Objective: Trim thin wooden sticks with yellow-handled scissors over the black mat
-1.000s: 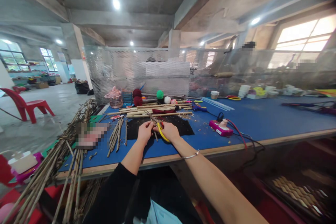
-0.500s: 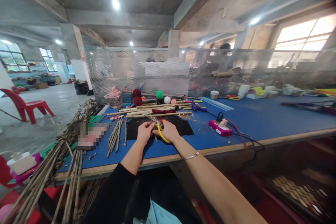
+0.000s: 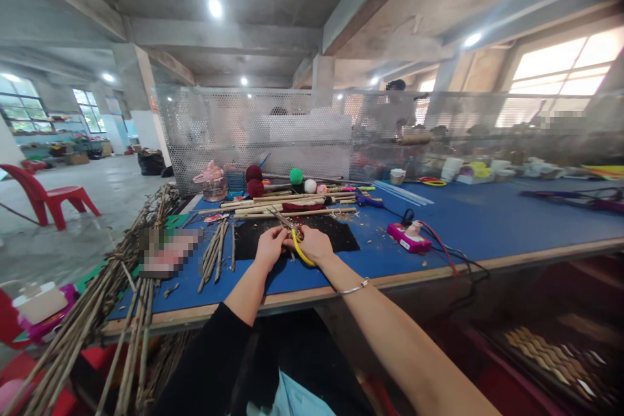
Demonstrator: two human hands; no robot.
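My right hand (image 3: 316, 246) grips a pair of scissors (image 3: 301, 252) with yellow handles, its blades pointing up and to the left. Close beside it, my left hand (image 3: 269, 248) is closed with thumb and fingers together; what it pinches is too small and too covered to make out. Both hands are over a black cloth (image 3: 344, 235) strewn with small chips. Left of the cloth lies a bunch of short cut twigs (image 3: 213, 255). Just beyond the hands, pale peeled sticks (image 3: 312, 212) are stacked crosswise.
Long branches (image 3: 104, 283) lean over the table's left end. Yarn balls (image 3: 254, 173) and a pink-lidded jar (image 3: 214, 183) stand at the back before a perforated metal screen (image 3: 219, 136). A pink power strip (image 3: 409, 238) with cables sits on the blue tabletop (image 3: 492, 214), right of the cloth.
The scissors' blades have shifted slightly and show more clearly above the left hand. My hands stay nearly in place. Behind the screen, a person has moved a little to the left.
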